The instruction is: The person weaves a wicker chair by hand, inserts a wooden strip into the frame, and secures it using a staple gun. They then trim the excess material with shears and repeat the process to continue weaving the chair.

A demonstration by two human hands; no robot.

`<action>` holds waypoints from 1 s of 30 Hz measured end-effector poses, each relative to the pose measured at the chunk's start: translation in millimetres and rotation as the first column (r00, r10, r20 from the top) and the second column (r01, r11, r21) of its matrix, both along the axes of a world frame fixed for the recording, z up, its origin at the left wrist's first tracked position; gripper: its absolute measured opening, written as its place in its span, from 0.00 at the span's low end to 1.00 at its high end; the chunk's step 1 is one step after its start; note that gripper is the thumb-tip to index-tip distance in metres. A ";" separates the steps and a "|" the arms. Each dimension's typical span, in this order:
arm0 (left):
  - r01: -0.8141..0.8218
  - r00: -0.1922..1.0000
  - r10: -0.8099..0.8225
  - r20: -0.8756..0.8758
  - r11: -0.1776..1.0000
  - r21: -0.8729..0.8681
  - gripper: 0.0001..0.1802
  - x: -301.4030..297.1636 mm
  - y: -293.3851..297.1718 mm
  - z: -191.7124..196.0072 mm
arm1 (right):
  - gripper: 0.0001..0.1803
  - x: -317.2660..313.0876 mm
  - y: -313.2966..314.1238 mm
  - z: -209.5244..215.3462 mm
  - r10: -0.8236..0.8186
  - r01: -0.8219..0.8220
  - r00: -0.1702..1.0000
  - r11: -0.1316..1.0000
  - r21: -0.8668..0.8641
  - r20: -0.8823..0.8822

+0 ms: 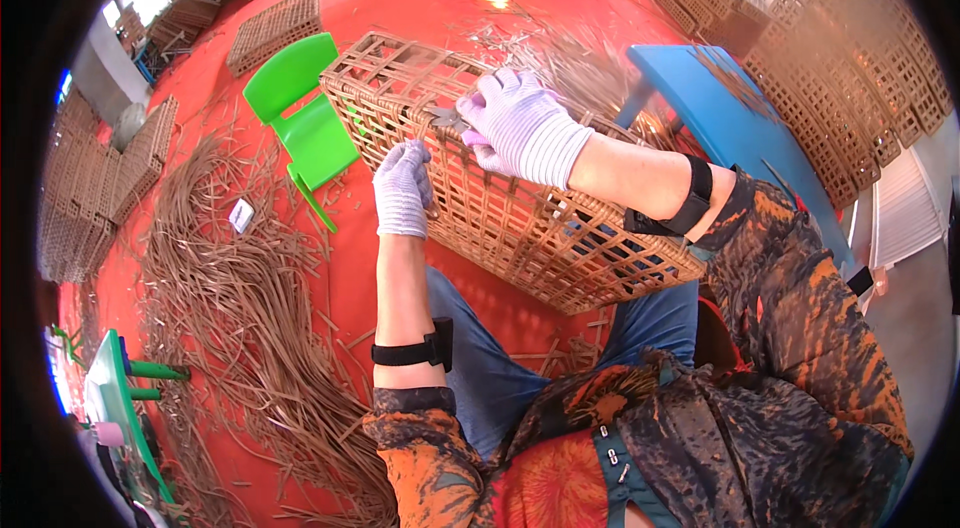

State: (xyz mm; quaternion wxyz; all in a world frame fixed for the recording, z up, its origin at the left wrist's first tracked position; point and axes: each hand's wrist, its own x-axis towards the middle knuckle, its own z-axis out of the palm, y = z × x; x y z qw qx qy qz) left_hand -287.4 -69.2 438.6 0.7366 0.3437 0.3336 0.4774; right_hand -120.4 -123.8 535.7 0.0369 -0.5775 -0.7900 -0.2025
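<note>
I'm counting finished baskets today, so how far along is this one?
The woven basket has its lattice walls fully formed. In hand: the left hand steadies its side while the right hand works a small tool at the rim. Loose strips remain unused on the floor.

The red floor (350,278) carries loose cane strips (230,308) left of the fingers (405,163), a green chair (305,113) beside them, stacked panels (275,28) beyond.

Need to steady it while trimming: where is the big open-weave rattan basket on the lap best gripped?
Probably on the near top edge of the open-weave rattan basket, coming from the person's left, where the gloved left hand already rests. The square gaps let fingers hook through the lattice, and it keeps clear of the right hand, which holds a small metal tool at the rim.
</note>
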 end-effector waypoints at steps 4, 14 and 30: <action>0.003 1.000 -0.003 0.010 1.000 0.005 0.13 -4.7 1.4 0.4 | 0.17 -3.2 2.7 8.3 0.050 -0.051 0.999 0.998 -0.044 -0.009; -0.060 0.998 0.060 0.010 0.997 0.045 0.11 -6.4 -6.0 7.0 | 0.19 -6.8 -1.9 7.5 -0.079 0.062 0.992 0.986 -0.155 -0.103; -0.115 0.987 0.127 -0.096 0.986 0.122 0.11 -7.7 -32.9 -0.5 | 0.20 -24.1 -10.7 8.1 -0.107 0.098 0.991 0.989 -0.107 -0.080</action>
